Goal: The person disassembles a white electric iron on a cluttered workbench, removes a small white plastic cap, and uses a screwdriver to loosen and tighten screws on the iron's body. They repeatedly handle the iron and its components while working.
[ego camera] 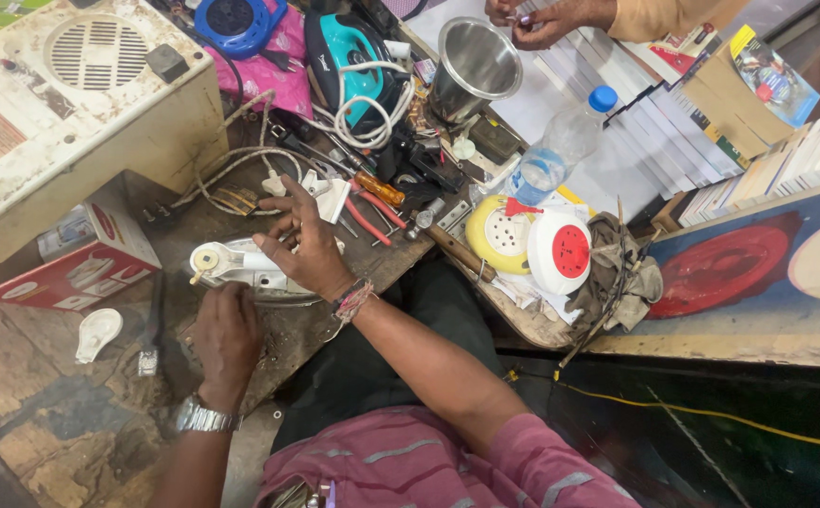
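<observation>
**Hands on an opened iron at a crowded repair bench**

Clutter covered the worn wooden bench (71, 414), and a white iron body (240, 266) lay near its middle. The right hand (308, 246) rested on the far side of the iron, fingers spread and loose, grasping nothing. The left hand (226, 337) sat just on the near side of the iron, fingers curled down toward the bench; whether it pinched anything could not be told. A metal watch (199, 415) circled the left wrist and a thread band (353, 301) the right.

Left of the iron stood a red-and-white box (99, 263), with a cream metal housing (71, 103) beyond it. A small white plastic piece (96, 333) lay on the near left of the iron. Beyond the iron sat red-handled pliers (372, 218), an orange-handled screwdriver (379, 189), a teal iron (349, 56) wrapped in white cord, and a steel cup (474, 66). To the iron's right lay a yellow disc (494, 235), a white-and-red disc (560, 252) and a water bottle (560, 146). Another person's hands (537, 19) rested far beyond the iron, near stacked books (786, 169).
</observation>
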